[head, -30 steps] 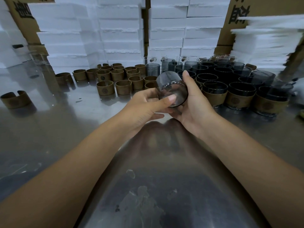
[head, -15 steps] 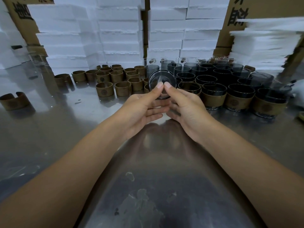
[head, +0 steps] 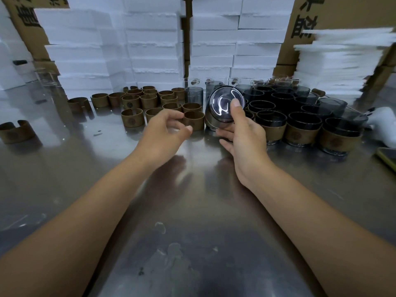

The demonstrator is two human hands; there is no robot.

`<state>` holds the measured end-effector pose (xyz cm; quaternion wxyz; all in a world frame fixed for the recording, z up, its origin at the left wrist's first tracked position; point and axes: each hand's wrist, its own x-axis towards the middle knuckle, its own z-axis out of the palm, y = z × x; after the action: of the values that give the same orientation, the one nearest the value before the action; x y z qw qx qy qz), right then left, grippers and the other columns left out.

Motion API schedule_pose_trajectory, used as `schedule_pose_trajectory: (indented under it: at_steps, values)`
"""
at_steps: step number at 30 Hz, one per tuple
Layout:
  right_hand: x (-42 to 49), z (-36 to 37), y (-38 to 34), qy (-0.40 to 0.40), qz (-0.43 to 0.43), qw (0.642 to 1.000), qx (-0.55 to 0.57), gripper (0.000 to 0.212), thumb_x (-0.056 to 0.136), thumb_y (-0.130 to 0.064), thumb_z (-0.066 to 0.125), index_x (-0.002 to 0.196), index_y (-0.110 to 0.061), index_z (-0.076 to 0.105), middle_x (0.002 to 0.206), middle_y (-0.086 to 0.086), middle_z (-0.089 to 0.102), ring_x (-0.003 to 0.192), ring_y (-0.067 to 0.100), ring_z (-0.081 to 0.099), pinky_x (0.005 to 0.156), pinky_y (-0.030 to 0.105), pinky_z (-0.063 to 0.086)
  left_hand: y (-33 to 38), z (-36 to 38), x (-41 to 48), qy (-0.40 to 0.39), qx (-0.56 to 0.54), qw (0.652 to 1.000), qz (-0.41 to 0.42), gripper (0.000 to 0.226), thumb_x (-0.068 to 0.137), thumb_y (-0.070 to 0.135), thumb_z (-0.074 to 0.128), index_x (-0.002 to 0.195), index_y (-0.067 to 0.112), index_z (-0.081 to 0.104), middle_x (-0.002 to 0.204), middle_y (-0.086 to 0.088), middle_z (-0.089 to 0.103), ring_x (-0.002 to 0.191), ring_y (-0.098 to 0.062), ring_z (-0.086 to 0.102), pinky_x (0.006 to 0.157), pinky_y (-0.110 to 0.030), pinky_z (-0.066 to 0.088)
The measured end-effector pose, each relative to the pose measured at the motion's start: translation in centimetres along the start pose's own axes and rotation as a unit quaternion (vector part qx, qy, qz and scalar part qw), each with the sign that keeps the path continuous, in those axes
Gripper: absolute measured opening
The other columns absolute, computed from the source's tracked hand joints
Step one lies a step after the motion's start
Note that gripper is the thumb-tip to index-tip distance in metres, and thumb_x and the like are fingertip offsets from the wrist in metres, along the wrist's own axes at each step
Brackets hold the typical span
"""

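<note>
At the left edge of the steel table (head: 192, 211) a lone brown sleeve (head: 16, 131) stands by itself, well apart from the rest; behind it, along the far edge, stacked white foam boxes (head: 150, 39) form a wall with cardboard cartons (head: 334, 16) showing between and beside them; in front of the boxes, left of centre, a cluster of open brown sleeves (head: 147, 101) stands upright in loose rows. The left hand (head: 165, 130) hovers above the table just before the nearest sleeve (head: 194, 120) of that cluster; its fingers are loosely curled, thumb and forefinger close together, and it holds nothing. Just right of it the right hand (head: 244, 133) holds the smoked glass (head: 225, 106) off the table, near the middle of the far side; the glass is tipped over so that its round base faces the camera, with the thumb pressed on the base and the other fingers curled round the wall from below. Further right a crowd of dark glasses in brown sleeves (head: 304, 127) stands packed together towards the far right corner; behind them rises a pile of white foam sheets (head: 338, 61); at the right edge lie a white object (head: 383, 123), too cut off to identify, and a phone (head: 387, 156).
</note>
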<state>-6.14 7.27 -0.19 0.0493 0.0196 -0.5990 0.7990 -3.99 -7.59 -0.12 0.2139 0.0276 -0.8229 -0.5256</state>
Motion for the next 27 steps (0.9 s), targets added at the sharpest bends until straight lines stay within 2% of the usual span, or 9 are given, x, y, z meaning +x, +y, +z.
schedule_pose_trajectory:
  at_steps: [3,4,8,11,15,19,21,23,27]
  values:
    - [0.2,0.0,0.0,0.027,0.003,1.000,0.001,0.046,0.088,-0.051,0.058,0.114,-0.013,0.062,0.081,-0.004,0.065,0.071,0.006,0.064,0.066,0.023,0.053,-0.9,0.2,0.3,0.018,0.116,0.992,0.055,0.032,0.088,0.021,0.066,0.119,0.019,0.056,0.103,0.007,0.057,0.086,-0.003,0.054,0.074,-0.010,0.039]
    - [0.2,0.0,0.0,0.031,0.003,1.000,-0.005,0.050,0.087,-0.050,0.059,0.120,-0.012,0.060,0.086,-0.002,0.065,0.071,0.004,0.063,0.063,0.022,0.053,-1.1,0.3,0.4,0.011,0.160,0.985,0.071,0.035,0.088,0.021,0.066,0.122,0.018,0.055,0.111,0.004,0.055,0.093,-0.006,0.053,0.077,-0.011,0.038]
    - [0.4,0.1,0.3,0.022,-0.017,0.999,-0.035,0.053,0.088,-0.049,0.059,0.123,-0.010,0.058,0.085,-0.003,0.066,0.065,-0.002,0.063,0.064,0.023,0.055,-1.4,1.4,1.5,-0.060,0.329,0.933,0.131,0.052,0.087,0.024,0.066,0.135,0.016,0.046,0.136,-0.006,0.040,0.124,-0.021,0.042,0.102,-0.030,0.037]
    - [0.5,0.2,0.5,0.016,-0.042,0.998,-0.048,0.045,0.087,-0.047,0.061,0.115,-0.012,0.061,0.078,-0.005,0.065,0.065,0.000,0.063,0.082,0.034,0.057,-0.6,2.6,3.3,-0.105,0.377,0.908,0.149,0.052,0.086,0.023,0.064,0.133,0.013,0.046,0.136,-0.008,0.043,0.123,-0.028,0.043,0.103,-0.045,0.039]
    - [0.6,0.3,0.5,0.010,-0.045,0.998,-0.038,0.034,0.086,-0.044,0.063,0.107,-0.017,0.059,0.077,-0.005,0.063,0.066,0.004,0.063,0.087,0.044,0.055,-0.2,3.7,4.9,-0.117,0.367,0.915,0.122,0.037,0.085,0.020,0.061,0.121,0.014,0.055,0.126,-0.008,0.055,0.115,-0.028,0.051,0.096,-0.046,0.044]
    - [0.6,0.4,0.3,0.017,-0.050,0.998,-0.014,0.017,0.087,-0.040,0.064,0.090,-0.027,0.055,0.070,-0.006,0.060,0.069,0.010,0.062,0.088,0.047,0.054,-1.0,3.9,4.9,-0.057,0.341,0.930,0.123,0.032,0.085,0.020,0.063,0.117,0.015,0.057,0.118,-0.008,0.061,0.108,-0.028,0.056,0.088,-0.040,0.046]
    - [0.6,0.5,0.2,0.024,-0.054,0.998,-0.008,0.017,0.087,-0.040,0.064,0.083,-0.033,0.049,0.070,-0.006,0.059,0.074,0.013,0.062,0.087,0.047,0.054,-1.3,3.5,4.6,-0.032,0.327,0.935,0.133,0.033,0.084,0.027,0.068,0.113,0.016,0.057,0.103,-0.001,0.063,0.092,-0.023,0.059,0.075,-0.034,0.045]
    - [0.5,0.4,0.0,0.032,-0.055,0.998,0.003,0.019,0.087,-0.040,0.064,0.081,-0.034,0.047,0.070,-0.007,0.059,0.075,0.014,0.061,0.087,0.047,0.054,-1.2,2.9,3.9,-0.019,0.307,0.940,0.146,0.027,0.083,0.035,0.070,0.103,0.021,0.059,0.085,0.010,0.058,0.073,-0.013,0.056,0.062,-0.028,0.039]
    - [0.4,0.2,-0.1,0.041,-0.044,0.998,0.010,0.024,0.088,-0.043,0.062,0.097,-0.021,0.058,0.079,-0.002,0.064,0.070,0.011,0.061,0.083,0.038,0.057,-0.7,1.3,2.6,0.000,0.217,0.963,0.162,0.006,0.086,0.028,0.068,0.085,0.029,0.062,0.078,0.011,0.061,0.074,-0.010,0.056,0.066,-0.022,0.039]
